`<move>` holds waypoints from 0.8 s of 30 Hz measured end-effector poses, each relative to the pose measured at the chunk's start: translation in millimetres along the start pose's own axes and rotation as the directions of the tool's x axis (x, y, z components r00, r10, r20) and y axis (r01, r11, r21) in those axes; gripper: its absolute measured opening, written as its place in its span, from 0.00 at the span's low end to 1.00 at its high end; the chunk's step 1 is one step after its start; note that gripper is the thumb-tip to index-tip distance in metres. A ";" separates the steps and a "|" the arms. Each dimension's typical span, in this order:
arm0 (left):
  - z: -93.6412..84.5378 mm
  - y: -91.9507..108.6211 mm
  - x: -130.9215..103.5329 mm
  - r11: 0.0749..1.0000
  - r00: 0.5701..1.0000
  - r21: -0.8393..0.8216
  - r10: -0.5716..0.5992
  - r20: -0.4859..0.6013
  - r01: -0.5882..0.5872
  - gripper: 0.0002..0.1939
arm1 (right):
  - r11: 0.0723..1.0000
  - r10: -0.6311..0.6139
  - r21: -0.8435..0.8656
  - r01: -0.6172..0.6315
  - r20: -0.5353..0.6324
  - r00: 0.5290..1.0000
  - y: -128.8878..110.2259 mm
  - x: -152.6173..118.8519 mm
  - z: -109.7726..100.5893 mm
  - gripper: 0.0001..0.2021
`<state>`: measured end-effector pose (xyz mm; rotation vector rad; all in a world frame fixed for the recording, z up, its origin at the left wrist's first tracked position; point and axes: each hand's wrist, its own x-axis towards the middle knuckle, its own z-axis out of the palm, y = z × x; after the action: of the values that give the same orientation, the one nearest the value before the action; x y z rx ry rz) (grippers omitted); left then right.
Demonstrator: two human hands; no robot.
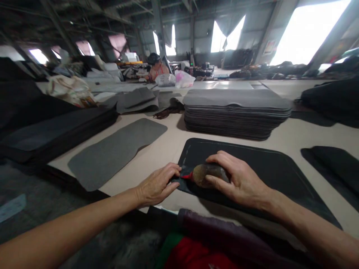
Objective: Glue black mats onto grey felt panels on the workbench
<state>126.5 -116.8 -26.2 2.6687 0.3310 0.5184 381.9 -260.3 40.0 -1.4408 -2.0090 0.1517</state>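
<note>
A black panel with rounded corners point(260, 168) lies flat on the table in front of me. My right hand point(235, 177) is wrapped round a stained bottle point(207, 175), which lies nearly sideways with its red nozzle point(187, 176) pointing left at the panel's near left corner. Just left of the nozzle, my left hand point(161, 183) pinches that corner between thumb and fingers. To the left on the table is a loose grey sheet point(117, 151) with a wavy edge.
Behind the panel stands a tall stack of grey sheets point(235, 116). Dark material is piled at the left point(56, 130), and folded black pieces point(333, 168) lie at the right. A person point(158, 69) is at the far tables, near plastic bags point(183, 79).
</note>
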 end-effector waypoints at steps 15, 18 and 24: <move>-1.1 1.4 1.7 1.000 1.000 0.004 0.003 0.013 -0.003 0.10 | 0.977 -0.177 -0.101 0.187 0.103 0.979 -5.8 19.0 -13.2 0.04; -0.9 0.7 1.7 1.000 1.000 0.004 0.007 0.011 -0.007 0.11 | 0.975 -0.194 -0.082 0.205 0.127 0.973 -6.5 19.9 -13.0 0.04; -0.7 0.7 0.9 1.000 1.000 0.007 0.008 0.015 -0.008 0.10 | 0.976 -0.170 -0.104 0.189 0.171 0.971 -6.8 20.3 -20.6 0.04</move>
<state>127.1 -116.9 -25.1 2.6802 0.3188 0.5004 384.4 -250.7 68.0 -1.3457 -2.3043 0.0725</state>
